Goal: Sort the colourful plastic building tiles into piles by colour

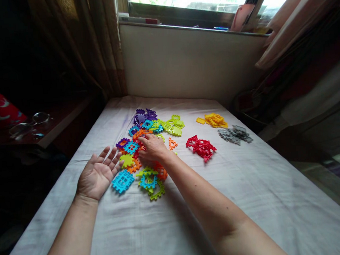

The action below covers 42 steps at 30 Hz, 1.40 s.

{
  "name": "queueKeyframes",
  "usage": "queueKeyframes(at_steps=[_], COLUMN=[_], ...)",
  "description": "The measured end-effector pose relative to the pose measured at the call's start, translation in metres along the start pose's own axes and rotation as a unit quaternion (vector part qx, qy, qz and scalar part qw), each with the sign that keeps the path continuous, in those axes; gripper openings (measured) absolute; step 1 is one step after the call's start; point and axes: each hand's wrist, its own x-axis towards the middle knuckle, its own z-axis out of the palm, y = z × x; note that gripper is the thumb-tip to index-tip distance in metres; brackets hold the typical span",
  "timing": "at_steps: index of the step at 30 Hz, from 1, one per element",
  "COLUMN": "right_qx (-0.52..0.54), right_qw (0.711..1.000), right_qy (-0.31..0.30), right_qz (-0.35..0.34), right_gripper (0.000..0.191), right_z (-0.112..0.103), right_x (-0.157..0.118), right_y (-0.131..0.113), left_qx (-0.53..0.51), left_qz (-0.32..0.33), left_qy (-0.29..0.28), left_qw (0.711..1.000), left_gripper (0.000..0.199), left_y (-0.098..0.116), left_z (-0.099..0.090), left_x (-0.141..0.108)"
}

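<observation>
My left hand (98, 174) lies palm up with fingers spread, holding nothing, at the left edge of a mixed pile of plastic pieces. Beside it are a blue piece (123, 181) and a lime piece (127, 161). Over the middle of the pile, my right hand (153, 148) bends its fingers down among orange (142, 134) and red pieces; whatever its fingertips grip is hidden. Nearer me lie green pieces (157, 192) with a blue one. Purple pieces (145, 115) sit at the pile's far end, next to lime pieces (174, 125).
Separate heaps of red (202, 147), yellow (215, 120) and grey pieces (235, 134) lie to the right on the white sheet (132, 242). An orange triangle (172, 144) is right of my right hand. Glasses (40, 118) rest on a dark table at left.
</observation>
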Motion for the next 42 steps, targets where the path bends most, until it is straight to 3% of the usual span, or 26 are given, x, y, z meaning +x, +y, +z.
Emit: queueKeyframes(at_steps=[8, 15, 21, 25, 28, 33, 38, 42], right_qx=[-0.001, 0.003, -0.035, -0.013, -0.008, -0.003, 0.046, 0.026], right_qw=[0.999, 0.999, 0.999, 0.999, 0.997, 0.993, 0.984, 0.993], right_qy=[-0.03, -0.016, -0.034, 0.024, 0.031, -0.013, -0.021, -0.018], right_qz=[-0.035, -0.03, -0.005, -0.023, -0.067, -0.117, -0.172, -0.112], right_gripper=[0.068, 0.029, 0.024, 0.039, 0.052, 0.033, 0.026, 0.027], right_z=[0.006, 0.001, -0.013, -0.013, -0.005, 0.009, 0.008, 0.0], right_x=[0.014, -0.008, -0.035, -0.029, -0.021, -0.035, -0.055, -0.045], right_y=[-0.009, -0.002, 0.014, -0.002, -0.023, -0.051, -0.055, -0.044], left_qx=[-0.015, -0.047, -0.04, -0.039, -0.048, -0.07, -0.072, -0.074], left_qz=[0.001, 0.015, 0.039, 0.042, 0.048, 0.061, 0.048, 0.049], left_qy=[0.005, 0.019, 0.036, 0.027, 0.022, 0.014, 0.011, 0.011], left_qw=[1.0, 0.999, 0.998, 0.998, 0.997, 0.996, 0.996, 0.996], left_gripper=[0.027, 0.024, 0.02, 0.02, 0.019, 0.024, 0.025, 0.028], left_y=[0.001, 0.001, -0.002, -0.002, 0.001, 0.003, 0.004, 0.003], left_z=[0.0, 0.003, 0.005, 0.004, 0.002, -0.003, -0.004, -0.004], left_x=[0.0, -0.001, 0.001, 0.001, 0.001, 0.003, 0.003, 0.003])
